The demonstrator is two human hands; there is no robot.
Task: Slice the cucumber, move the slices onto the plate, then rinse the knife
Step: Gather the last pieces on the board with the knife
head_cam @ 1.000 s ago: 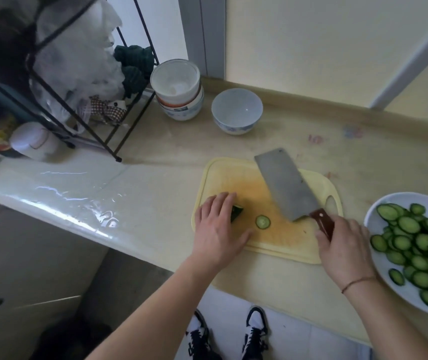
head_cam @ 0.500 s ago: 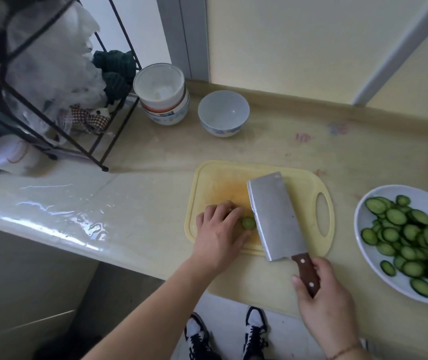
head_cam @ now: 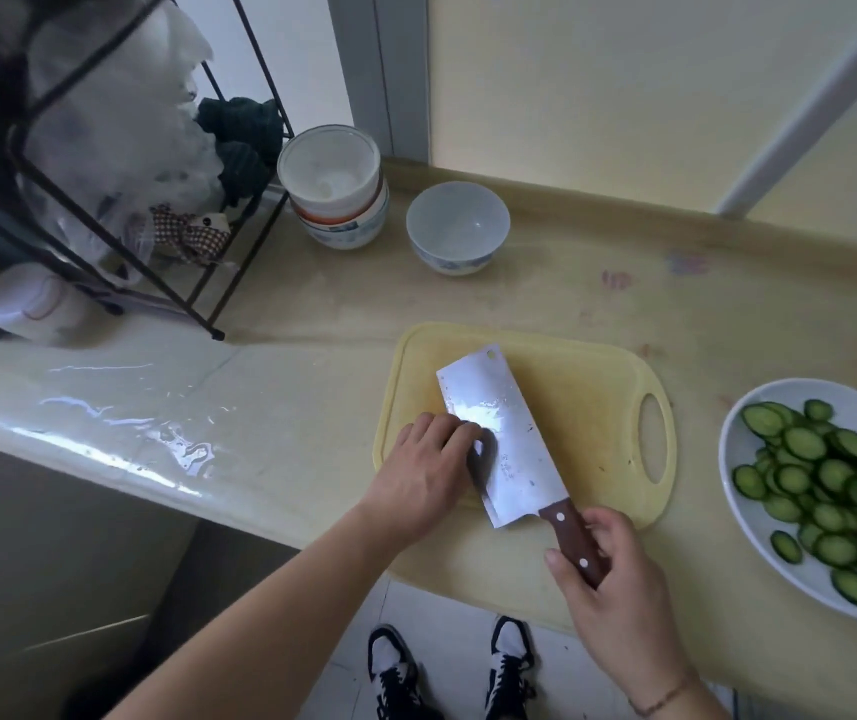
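Head view: our right hand (head_cam: 618, 579) is gripping the knife (head_cam: 507, 444) by its handle, blade lying over the cutting board (head_cam: 592, 392). Our left hand (head_cam: 426, 470), fingers curled, is touching the blade; any cucumber stub is hidden. Slices are sitting on the plate (head_cam: 743, 491). Risk: fingertips meeting the edge. Board is nearing the tabletop (head_cam: 312, 314) edge; room behind.

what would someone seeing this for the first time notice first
The broad steel cleaver lying flat across the yellow cutting board draws the eye; the right hand grips its wooden handle while the left hand sits at the blade's left edge. Next comes the white plate at the right, piled with cucumber slices.
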